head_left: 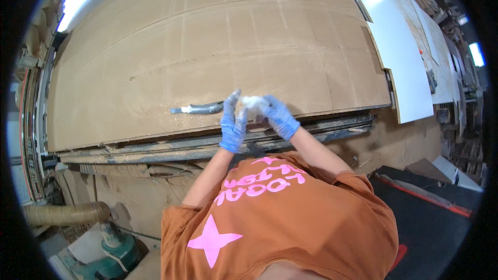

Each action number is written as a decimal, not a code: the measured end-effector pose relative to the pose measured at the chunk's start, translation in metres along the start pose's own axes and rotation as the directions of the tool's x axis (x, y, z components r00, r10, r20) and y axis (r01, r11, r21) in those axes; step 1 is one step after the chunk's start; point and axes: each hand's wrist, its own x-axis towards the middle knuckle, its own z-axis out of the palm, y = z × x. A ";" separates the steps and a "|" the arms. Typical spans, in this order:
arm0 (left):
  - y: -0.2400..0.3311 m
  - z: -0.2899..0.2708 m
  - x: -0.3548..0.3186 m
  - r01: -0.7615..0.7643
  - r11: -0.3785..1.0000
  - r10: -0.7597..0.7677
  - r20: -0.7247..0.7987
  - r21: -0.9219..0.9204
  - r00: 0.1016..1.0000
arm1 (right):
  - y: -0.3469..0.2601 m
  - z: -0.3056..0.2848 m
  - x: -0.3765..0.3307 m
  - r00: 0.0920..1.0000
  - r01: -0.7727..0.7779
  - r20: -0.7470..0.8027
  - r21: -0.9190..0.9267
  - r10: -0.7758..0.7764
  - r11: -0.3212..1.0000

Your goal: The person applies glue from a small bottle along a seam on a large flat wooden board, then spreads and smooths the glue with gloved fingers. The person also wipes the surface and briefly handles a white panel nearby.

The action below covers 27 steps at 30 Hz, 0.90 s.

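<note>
Both hands wear blue gloves and meet above the near edge of a large brown board [259, 26]. My right hand [280, 116] pinches a white, crumpled wad [254, 102], perhaps cloth or soft plastic; its exact kind is blurred. Just left of the wad, my left hand [234, 124] is raised with its fingers apart, close to the wad or lightly touching it. Beside my left hand a dark-handled hand tool [206, 108] lies flat on the board, its narrow end pointing left. A white patch shows near that end, and pale dust or crumbs are scattered around it.
Layered dark rails [207, 148] run below the board's near edge. White panels [399, 46] lie to the right. A ribbed hose [67, 213] and a green machine [111, 256] stand at the lower left. A black surface with a red strip [425, 197] is at the lower right.
</note>
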 end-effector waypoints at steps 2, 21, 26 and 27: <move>-0.020 -0.005 0.007 -0.018 0.969 0.022 -0.015 0.248 1.000 | -0.019 -0.037 0.003 0.991 -0.012 -0.135 -0.012 0.011 1.000; -0.117 -0.211 0.031 0.491 0.409 0.263 -0.614 0.769 0.744 | -0.073 -0.098 0.163 0.954 -0.046 -0.279 -0.492 -0.108 0.869; -0.105 -0.205 0.036 0.473 0.419 0.242 -0.597 0.775 0.765 | -0.049 -0.056 0.206 0.970 0.061 -0.161 -0.569 -0.184 0.820; -0.105 -0.204 0.036 0.464 0.448 0.244 -0.604 0.764 0.759 | -0.044 -0.049 0.215 0.964 0.085 -0.146 -0.624 -0.223 0.777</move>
